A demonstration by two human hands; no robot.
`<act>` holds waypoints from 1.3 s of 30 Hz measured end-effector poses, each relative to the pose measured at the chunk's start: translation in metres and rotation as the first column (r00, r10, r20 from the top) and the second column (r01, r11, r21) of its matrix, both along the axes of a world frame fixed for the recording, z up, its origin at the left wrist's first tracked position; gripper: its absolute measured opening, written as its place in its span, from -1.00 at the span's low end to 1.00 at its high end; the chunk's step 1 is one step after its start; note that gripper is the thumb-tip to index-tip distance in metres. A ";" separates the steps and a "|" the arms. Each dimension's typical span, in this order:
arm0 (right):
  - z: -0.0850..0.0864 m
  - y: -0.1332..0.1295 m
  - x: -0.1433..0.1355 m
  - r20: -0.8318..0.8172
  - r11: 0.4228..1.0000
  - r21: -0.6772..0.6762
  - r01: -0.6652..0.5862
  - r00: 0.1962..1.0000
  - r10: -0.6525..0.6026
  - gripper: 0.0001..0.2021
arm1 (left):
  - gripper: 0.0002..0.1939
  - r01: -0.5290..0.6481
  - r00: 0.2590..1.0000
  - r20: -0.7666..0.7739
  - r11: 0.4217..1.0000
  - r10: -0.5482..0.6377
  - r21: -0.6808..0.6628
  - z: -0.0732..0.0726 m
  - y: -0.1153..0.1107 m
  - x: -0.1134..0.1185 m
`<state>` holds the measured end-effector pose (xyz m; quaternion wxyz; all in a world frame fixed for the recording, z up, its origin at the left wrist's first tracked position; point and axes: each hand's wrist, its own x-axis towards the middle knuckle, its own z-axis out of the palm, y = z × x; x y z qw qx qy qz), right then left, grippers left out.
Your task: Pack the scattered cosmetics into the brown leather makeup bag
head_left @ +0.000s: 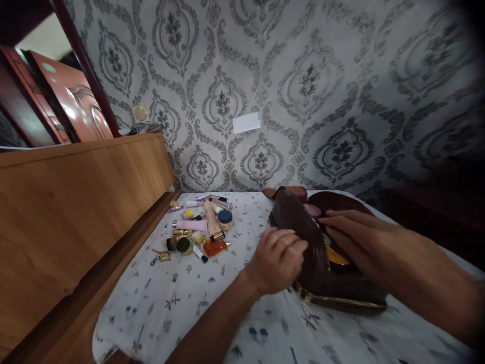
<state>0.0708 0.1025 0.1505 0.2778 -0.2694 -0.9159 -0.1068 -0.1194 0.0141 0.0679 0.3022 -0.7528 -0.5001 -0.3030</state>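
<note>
A dark brown handbag (299, 222) with a gold zip along its edge lies on the patterned white sheet at the right. My left hand (278, 260) is closed on the bag's left side, its fingers curled over the wall. Over the opening stretches my right hand (364, 242), slightly blurred, its fingers extended and close together with nothing visible in them. Between the hands, inside the bag, a yellow-orange item (336, 256) and a pink round item (312, 210) show in part. The right hand covers some of the contents.
Cosmetics lie grouped at the left, among them a pink tube (189, 225), a blue-lidded jar (225, 218) and an orange bottle (215, 247). A wooden board (87, 202) borders the sheet (166, 318) on the left. The patterned wall (261, 91) closes off the back.
</note>
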 end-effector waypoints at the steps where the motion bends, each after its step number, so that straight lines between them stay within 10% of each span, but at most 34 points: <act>1: 0.004 -0.012 -0.004 -0.069 0.994 0.007 -0.112 0.991 0.112 -0.73 | -0.66 -0.028 0.999 0.043 0.999 0.027 0.023 0.001 0.002 -0.006; 10: -0.051 -0.080 -0.072 -0.359 0.755 -0.339 -0.561 0.819 0.447 -0.69 | -0.63 -0.553 0.804 0.217 0.830 0.554 -0.071 -0.022 0.014 -0.083; 15: -0.100 -0.072 -0.107 -0.447 0.632 -0.565 -0.531 0.840 0.307 -0.75 | -0.62 -0.706 0.663 0.190 0.689 0.724 -0.164 -0.033 0.009 -0.114; 22: -0.148 -0.062 -0.128 -0.537 0.339 -0.801 -0.494 0.843 -0.040 -0.75 | -0.57 -0.719 0.646 0.165 0.667 0.745 -0.197 -0.035 0.007 -0.121; 34: -0.149 -0.064 -0.121 -0.567 0.416 -0.745 -0.522 0.823 0.019 -0.81 | -0.50 -0.715 0.582 0.058 0.545 0.811 -0.437 -0.018 0.027 -0.120; 39: -0.153 -0.063 -0.124 -0.632 0.433 -0.698 -0.570 0.775 0.002 -0.81 | -0.56 -0.624 0.655 0.110 0.618 0.747 -0.478 -0.016 0.030 -0.124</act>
